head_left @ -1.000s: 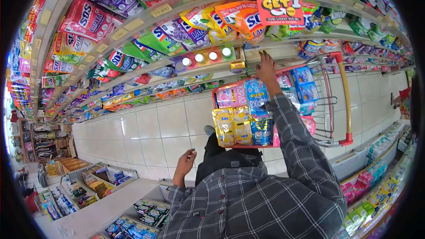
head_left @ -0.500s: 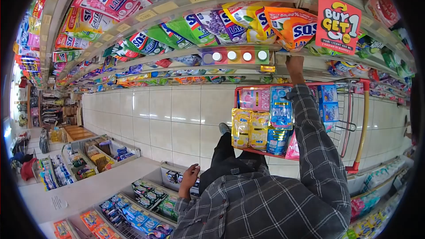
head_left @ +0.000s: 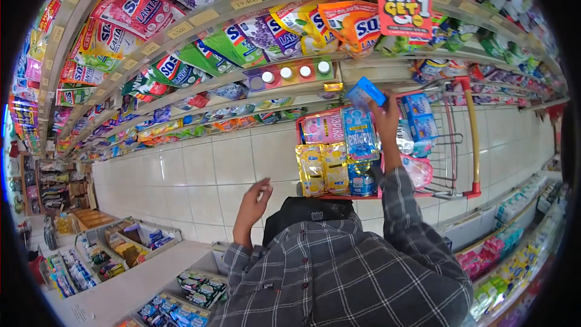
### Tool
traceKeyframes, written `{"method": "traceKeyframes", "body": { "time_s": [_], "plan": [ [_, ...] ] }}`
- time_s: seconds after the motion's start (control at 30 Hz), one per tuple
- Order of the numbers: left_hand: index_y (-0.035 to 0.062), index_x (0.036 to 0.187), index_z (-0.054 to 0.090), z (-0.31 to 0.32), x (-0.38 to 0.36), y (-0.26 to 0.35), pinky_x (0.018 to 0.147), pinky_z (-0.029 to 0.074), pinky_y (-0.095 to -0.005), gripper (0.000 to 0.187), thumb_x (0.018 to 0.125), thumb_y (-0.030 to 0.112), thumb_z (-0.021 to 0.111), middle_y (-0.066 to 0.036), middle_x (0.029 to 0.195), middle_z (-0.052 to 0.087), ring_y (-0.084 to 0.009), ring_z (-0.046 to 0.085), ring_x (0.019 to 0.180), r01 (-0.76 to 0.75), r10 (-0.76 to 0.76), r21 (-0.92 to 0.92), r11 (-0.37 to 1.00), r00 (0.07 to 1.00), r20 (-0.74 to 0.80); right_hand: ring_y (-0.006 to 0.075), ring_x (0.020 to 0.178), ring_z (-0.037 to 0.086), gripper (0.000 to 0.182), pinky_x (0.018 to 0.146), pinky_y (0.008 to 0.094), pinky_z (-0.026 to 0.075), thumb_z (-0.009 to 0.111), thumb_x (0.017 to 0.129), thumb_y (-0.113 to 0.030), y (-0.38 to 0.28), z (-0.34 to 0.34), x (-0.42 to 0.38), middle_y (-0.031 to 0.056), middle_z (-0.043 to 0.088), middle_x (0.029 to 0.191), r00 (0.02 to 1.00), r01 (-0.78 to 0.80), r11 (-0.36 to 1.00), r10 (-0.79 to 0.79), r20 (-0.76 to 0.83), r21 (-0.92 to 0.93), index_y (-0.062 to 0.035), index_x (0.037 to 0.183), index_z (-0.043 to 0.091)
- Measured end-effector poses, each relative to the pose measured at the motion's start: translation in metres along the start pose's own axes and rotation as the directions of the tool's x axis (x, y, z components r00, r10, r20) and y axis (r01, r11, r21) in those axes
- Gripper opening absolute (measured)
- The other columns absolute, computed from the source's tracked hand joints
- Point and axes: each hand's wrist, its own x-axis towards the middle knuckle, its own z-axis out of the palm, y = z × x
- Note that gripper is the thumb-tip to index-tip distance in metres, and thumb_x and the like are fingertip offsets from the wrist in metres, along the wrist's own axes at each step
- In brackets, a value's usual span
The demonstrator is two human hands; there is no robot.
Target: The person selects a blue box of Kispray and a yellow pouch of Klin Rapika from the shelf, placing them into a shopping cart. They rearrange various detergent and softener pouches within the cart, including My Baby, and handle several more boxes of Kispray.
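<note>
My right hand (head_left: 386, 112) grips a small blue box (head_left: 366, 92) by one end, above the far side of a shopping cart (head_left: 474, 139). Below it in the cart lie a blue Rapika pouch (head_left: 360, 139), a pink pouch (head_left: 322, 128) and yellow pouches (head_left: 311, 169). Similar blue boxes (head_left: 419, 115) are stacked towards the cart's handle end. My left hand (head_left: 253, 203) hovers over the floor left of the cart, holding nothing, its fingers loosely apart.
Shelves of S.O.S cleaner pouches (head_left: 242, 48) run along the far side, with white-capped bottles (head_left: 296, 74) below. A red "Buy 1 Get 1" sign (head_left: 404, 7) hangs out from the shelf edge. Lower bins of boxed goods (head_left: 203, 287) stand on my near left.
My right hand has drawn back from the lower shelf and now holds a blue box over the cart. My left hand has risen slightly. The view has shifted, moving shelves and cart leftward.
</note>
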Motion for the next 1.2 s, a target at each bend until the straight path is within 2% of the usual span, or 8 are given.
{"method": "traceKeyframes", "body": {
  "time_s": [0.03,0.1,0.23,0.27,0.43,0.57,0.7,1.2],
  "plan": [
    [0.0031,0.127,0.059,-0.001,0.011,0.016,0.086,0.049,-0.0336,0.038,0.096,0.025,0.060,-0.015,0.118,0.065,-0.0228,0.064,0.098,-0.092,0.093,-0.034,0.995,0.995,0.040,0.0140,0.089,0.062,0.033,0.080,0.0278,0.049,0.072,0.084,-0.008,-0.014,0.000,-0.021,0.0061,0.066,0.097,0.997,-0.069,0.987,0.072,-0.018,0.144,-0.0035,0.114,0.060],
    [0.0038,0.133,0.053,0.000,0.028,0.050,0.090,0.048,-0.0338,0.042,0.096,0.022,0.060,-0.012,0.127,0.060,-0.0217,0.062,0.104,-0.246,0.276,-0.221,0.944,0.954,0.118,0.0107,0.087,0.062,0.035,0.077,0.0244,0.049,0.073,0.085,-0.010,-0.067,0.003,-0.057,0.0050,0.066,0.096,0.987,-0.163,0.967,0.160,0.030,0.197,-0.0034,0.116,0.059],
    [0.0014,0.143,0.038,0.002,0.027,0.109,0.093,0.047,-0.0335,0.055,0.096,0.017,0.061,-0.012,0.132,0.054,-0.0201,0.057,0.111,-0.196,0.394,-0.496,0.846,0.856,0.335,0.0092,0.087,0.062,0.039,0.075,0.0226,0.048,0.075,0.085,-0.013,-0.152,0.019,-0.122,0.0057,0.067,0.095,0.913,-0.393,0.908,0.367,0.177,0.145,-0.0024,0.118,0.058],
    [0.0005,0.144,0.036,0.004,0.025,0.113,0.093,0.047,-0.0333,0.057,0.096,0.017,0.061,-0.013,0.133,0.053,-0.0196,0.057,0.112,-0.163,0.427,-0.552,0.818,0.815,0.392,0.0078,0.085,0.060,0.040,0.073,0.0218,0.047,0.075,0.085,-0.015,-0.163,0.030,-0.135,0.0037,0.066,0.090,0.930,-0.360,0.887,0.317,0.186,0.289,-0.0006,0.119,0.057],
    [-0.0032,0.131,0.046,0.008,-0.001,0.087,0.087,0.050,-0.0275,0.045,0.092,0.011,0.064,-0.012,0.110,0.066,-0.0130,0.063,0.098,-0.053,0.370,-0.683,0.728,0.870,0.327,0.0074,0.084,0.059,0.043,0.074,0.0226,0.047,0.069,0.091,-0.013,-0.185,0.053,-0.197,0.0036,0.065,0.091,0.943,-0.333,0.907,0.314,0.114,0.258,-0.0002,0.128,0.052],
    [-0.0037,0.132,0.047,-0.009,-0.021,0.063,0.079,0.055,-0.0275,0.047,0.092,0.010,0.064,-0.012,0.108,0.067,-0.0132,0.065,0.092,0.054,0.297,-0.758,0.650,0.900,0.318,0.0104,0.092,0.060,0.065,0.080,0.0248,0.047,0.066,0.091,-0.008,-0.207,0.051,-0.247,0.0071,0.065,0.100,0.881,-0.452,0.823,0.353,0.315,0.343,-0.0039,0.148,0.033],
    [-0.0044,0.135,0.047,-0.029,-0.039,0.050,0.080,0.055,-0.0282,0.049,0.091,0.011,0.064,-0.012,0.110,0.067,-0.0141,0.066,0.095,0.056,0.320,-0.743,0.667,0.879,0.355,0.0143,0.099,0.062,0.072,0.088,0.0283,0.049,0.066,0.088,-0.001,-0.226,0.059,-0.277,0.0115,0.065,0.108,0.874,-0.470,0.790,0.355,0.330,0.394,-0.0053,0.150,0.030],
    [-0.0066,0.137,0.046,-0.058,-0.064,0.023,0.081,0.056,-0.0282,0.054,0.089,0.011,0.064,-0.013,0.115,0.066,-0.0139,0.066,0.097,-0.029,0.334,-0.800,0.599,0.917,0.217,0.0153,0.101,0.061,0.079,0.086,0.0276,0.050,0.071,0.085,-0.001,-0.227,0.083,-0.295,0.0124,0.061,0.116,0.876,-0.383,0.841,0.200,0.438,0.382,-0.0061,0.151,0.027]
  ]
}}
